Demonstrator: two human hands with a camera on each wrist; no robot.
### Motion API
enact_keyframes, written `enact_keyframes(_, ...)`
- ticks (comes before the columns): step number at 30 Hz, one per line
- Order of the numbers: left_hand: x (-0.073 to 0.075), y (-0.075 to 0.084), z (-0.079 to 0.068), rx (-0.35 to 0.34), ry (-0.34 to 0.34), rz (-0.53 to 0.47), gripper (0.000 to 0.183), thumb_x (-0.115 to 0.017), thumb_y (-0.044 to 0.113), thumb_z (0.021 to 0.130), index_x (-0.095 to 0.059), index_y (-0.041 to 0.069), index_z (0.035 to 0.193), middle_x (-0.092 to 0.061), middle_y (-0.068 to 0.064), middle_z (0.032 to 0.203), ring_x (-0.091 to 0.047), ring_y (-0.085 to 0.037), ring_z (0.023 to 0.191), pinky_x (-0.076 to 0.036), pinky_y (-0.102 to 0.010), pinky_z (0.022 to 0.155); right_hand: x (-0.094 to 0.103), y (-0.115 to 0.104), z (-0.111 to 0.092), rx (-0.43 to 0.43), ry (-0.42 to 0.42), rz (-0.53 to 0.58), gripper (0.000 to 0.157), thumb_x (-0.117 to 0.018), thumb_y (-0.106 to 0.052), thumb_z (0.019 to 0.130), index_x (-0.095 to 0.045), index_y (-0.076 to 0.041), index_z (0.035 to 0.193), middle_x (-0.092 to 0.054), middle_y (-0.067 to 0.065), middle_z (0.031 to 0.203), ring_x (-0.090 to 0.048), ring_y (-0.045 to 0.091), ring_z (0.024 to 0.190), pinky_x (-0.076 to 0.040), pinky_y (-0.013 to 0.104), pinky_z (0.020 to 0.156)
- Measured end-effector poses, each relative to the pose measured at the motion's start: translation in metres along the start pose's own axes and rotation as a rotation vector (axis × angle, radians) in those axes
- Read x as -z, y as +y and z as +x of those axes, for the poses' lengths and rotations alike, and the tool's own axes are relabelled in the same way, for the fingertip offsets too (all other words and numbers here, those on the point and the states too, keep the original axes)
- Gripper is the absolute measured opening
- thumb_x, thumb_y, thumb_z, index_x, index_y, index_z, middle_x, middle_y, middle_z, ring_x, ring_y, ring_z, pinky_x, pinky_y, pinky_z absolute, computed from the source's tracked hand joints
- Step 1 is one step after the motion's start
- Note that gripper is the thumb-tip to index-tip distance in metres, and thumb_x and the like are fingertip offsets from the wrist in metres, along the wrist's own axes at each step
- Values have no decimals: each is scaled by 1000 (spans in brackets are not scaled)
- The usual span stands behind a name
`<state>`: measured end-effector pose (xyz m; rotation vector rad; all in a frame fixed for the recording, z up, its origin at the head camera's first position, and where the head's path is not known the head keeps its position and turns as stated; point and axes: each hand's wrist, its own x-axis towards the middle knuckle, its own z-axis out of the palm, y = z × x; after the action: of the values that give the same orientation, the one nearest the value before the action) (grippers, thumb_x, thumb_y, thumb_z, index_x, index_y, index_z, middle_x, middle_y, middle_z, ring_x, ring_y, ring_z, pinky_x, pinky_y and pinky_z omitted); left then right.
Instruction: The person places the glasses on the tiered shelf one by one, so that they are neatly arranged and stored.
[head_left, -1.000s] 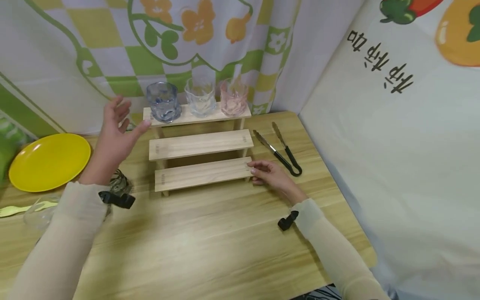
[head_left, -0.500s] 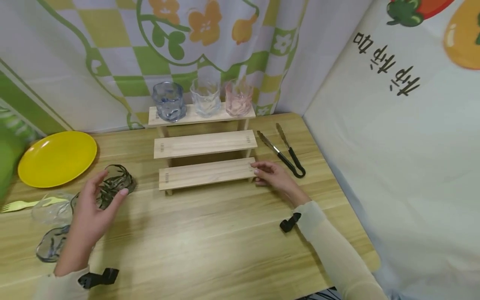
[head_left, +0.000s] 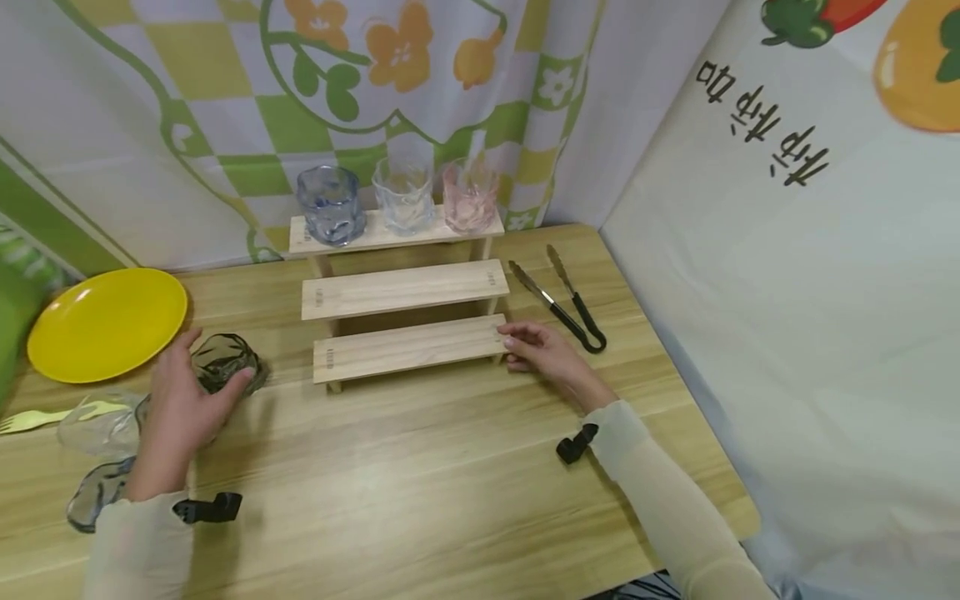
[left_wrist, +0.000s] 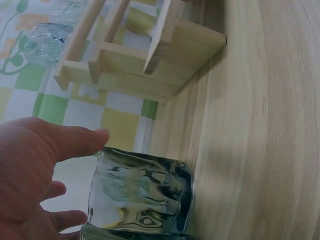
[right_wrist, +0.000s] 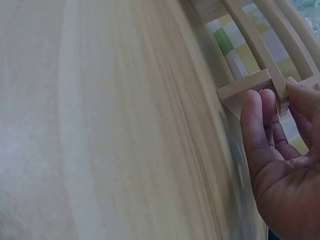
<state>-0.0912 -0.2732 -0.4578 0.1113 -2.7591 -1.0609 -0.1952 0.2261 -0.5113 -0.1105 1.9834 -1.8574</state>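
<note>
A dark grey glass tumbler [head_left: 228, 360] stands on the table left of the three-step wooden rack [head_left: 405, 348]. My left hand [head_left: 178, 412] is at this tumbler with thumb and fingers spread. In the left wrist view the thumb lies by the rim of the tumbler [left_wrist: 140, 192], the other fingers by its opposite side. My right hand [head_left: 546, 354] pinches the right end of the rack's lowest step; in the right wrist view the thumb is on one face of the board and the fingers on the other. More glasses lie beside and partly behind my left hand.
Blue [head_left: 331, 207], clear [head_left: 405, 196] and pink [head_left: 470, 197] glasses stand on the top step. Black-handled tongs [head_left: 573, 308] lie right of the rack. On the left are a yellow plate [head_left: 108, 325], a pale fork [head_left: 33, 421], a clear glass [head_left: 97, 429] and a greyish glass [head_left: 97, 496].
My left hand has come down and back from beside the top step's blue glass to the dark tumbler on the table. The right hand stays at the lowest step's end.
</note>
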Motion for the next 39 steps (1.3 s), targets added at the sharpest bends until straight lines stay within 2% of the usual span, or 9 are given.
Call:
enact_keyframes(4,0,1,3,-21,-29,53,93,-74,28,95,-14,-8,157,-25,-42,150,-20,-61,137,-11,-72,111,0,-1,2,0,-3,3,31,-64,-9,101,-63,-1,131,-58,18,118,-66,24,93,-57,39,87)
enact_keyframes(9,-3,13,-2,-63,-88,83,97,-74,34,94,-13,-9,157,-30,-44,146,-27,-63,132,-7,-73,111,1,-1,1,-11,-2,0,32,-65,-9,101,-61,0,132,-60,17,115,-65,22,92,-58,38,86)
enact_keyframes(13,-8,19,-9,-97,-125,20,99,-77,28,93,-10,-4,159,-22,-44,150,-20,-63,135,-8,-74,110,1,-2,0,-9,-8,-6,34,-65,-10,101,-60,1,133,-60,16,114,-65,22,91,-58,37,86)
enact_keyframes(19,-20,26,-8,-149,-93,-78,99,-82,15,88,-15,0,159,-16,-37,156,-12,-59,140,-14,-75,108,1,-3,0,1,-7,-14,34,-63,-9,102,-59,3,133,-60,16,111,-65,21,89,-58,37,85)
enact_keyframes(21,-24,28,-6,-134,-93,-101,99,-82,17,88,-16,1,159,-17,-37,156,-14,-58,140,-17,-76,107,0,-3,1,-2,-4,-13,33,-63,-8,102,-60,2,133,-60,15,111,-65,20,88,-58,36,84)
enact_keyframes(24,-27,29,-3,-64,-112,-151,98,-80,23,91,-14,4,161,-15,-37,156,-16,-58,140,-19,-77,105,0,-2,1,-8,-4,-12,33,-64,-9,101,-60,1,133,-61,14,111,-65,20,87,-58,37,84)
enact_keyframes(29,-31,28,0,23,-132,-203,98,-76,30,93,-11,5,162,-13,-33,160,-15,-58,142,-18,-77,106,-1,0,1,3,-4,-15,33,-64,-10,102,-61,1,132,-62,15,111,-65,22,88,-58,38,84)
enact_keyframes(35,-33,27,-6,4,-89,-246,95,-77,27,94,-14,1,161,-22,-32,158,-20,-55,142,-17,-72,110,0,0,2,23,-13,-28,33,-63,-9,102,-60,3,133,-61,16,110,-66,22,88,-59,37,83)
enact_keyframes(39,-36,23,-11,-30,-47,-198,95,-81,23,90,-19,-2,159,-28,-35,151,-25,-54,136,-24,-71,106,1,0,2,18,-15,-28,33,-63,-9,102,-60,3,133,-61,16,109,-65,22,88,-59,37,84)
